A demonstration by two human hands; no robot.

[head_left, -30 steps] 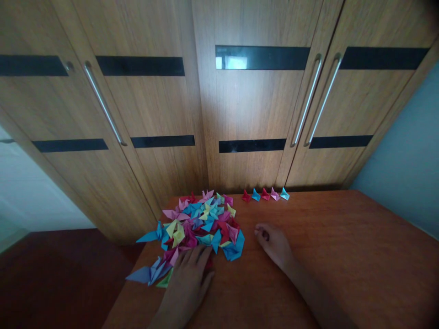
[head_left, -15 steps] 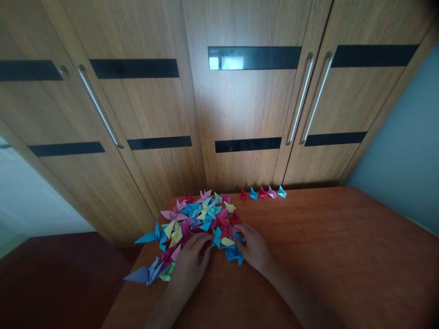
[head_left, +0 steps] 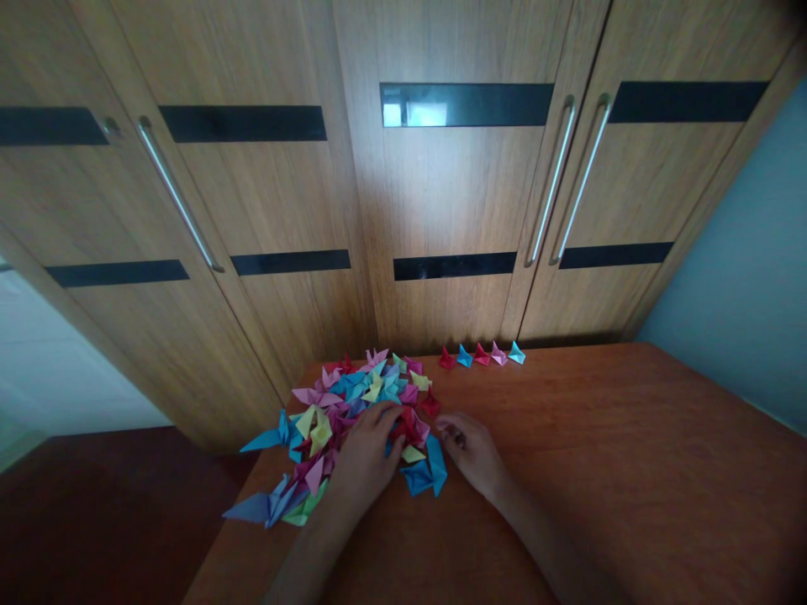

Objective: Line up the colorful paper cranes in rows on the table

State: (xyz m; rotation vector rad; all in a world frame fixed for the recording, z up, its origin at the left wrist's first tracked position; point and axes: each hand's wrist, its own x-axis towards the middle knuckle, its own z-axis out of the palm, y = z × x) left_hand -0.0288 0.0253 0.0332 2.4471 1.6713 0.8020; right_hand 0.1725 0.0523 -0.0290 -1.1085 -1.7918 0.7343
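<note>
We find the red paper bird (head_left: 409, 424) at two o'clock from the nearer left hand (head_left: 366, 449), right hand (head_left: 474, 452) at three; we cannot tell either's grip.

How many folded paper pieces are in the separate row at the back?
5, at the back of the table, left to right: red piece, blue piece, second red piece, pink piece, light-blue piece. None looks hidden.

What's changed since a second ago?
The left hand has moved forward and right over the multicoloured folded-paper pile; its grip is unclear. The right hand has moved left, close beside the pile. Blue folded-paper pieces at the pile's right have shifted slightly towards the person. The row of five red, blue and pink paper shapes stayed.
</note>
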